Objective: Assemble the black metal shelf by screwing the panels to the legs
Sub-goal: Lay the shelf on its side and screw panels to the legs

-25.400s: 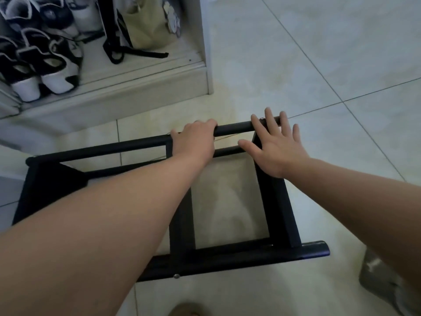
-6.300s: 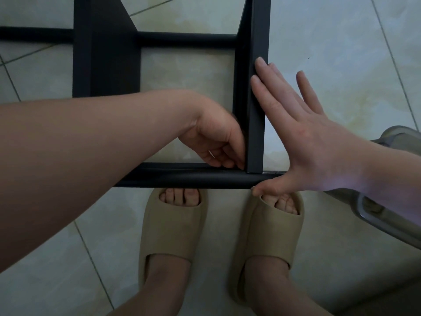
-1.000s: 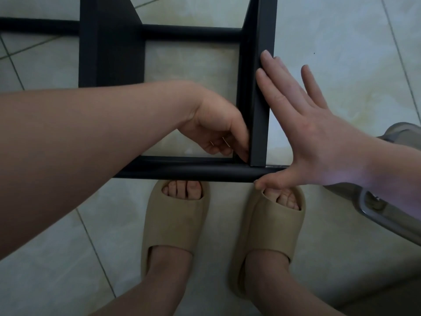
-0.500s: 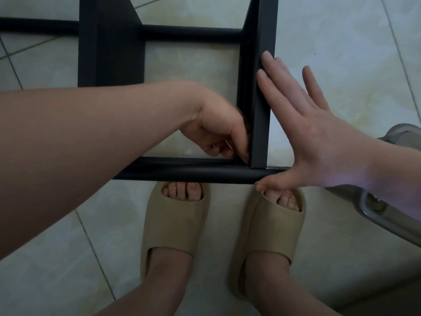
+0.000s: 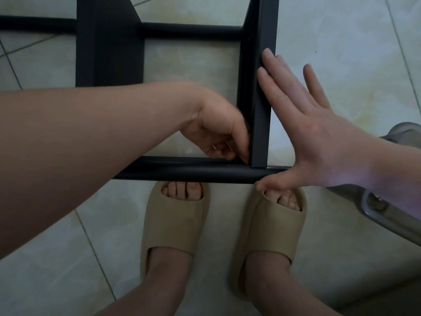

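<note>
The black metal shelf lies on its side on the tiled floor. Its right panel [image 5: 262, 87] meets the near round leg [image 5: 182, 171] at a corner. My left hand [image 5: 218, 131] is curled inside that corner, fingertips pinched against the panel's inner face on a small screw that is mostly hidden. My right hand [image 5: 314, 133] lies flat and spread against the panel's outer face, its thumb hooked on the near leg. A second panel [image 5: 109, 46] and the far leg [image 5: 191, 31] sit further away.
My two feet in beige slippers [image 5: 175, 220] stand right behind the near leg. A grey metal-rimmed object [image 5: 373, 213] lies on the floor at the right, under my right forearm. Pale floor tiles surround the shelf.
Over the last second my left hand's fingers have shifted slightly at the corner. My right hand and the shelf have stayed in place.
</note>
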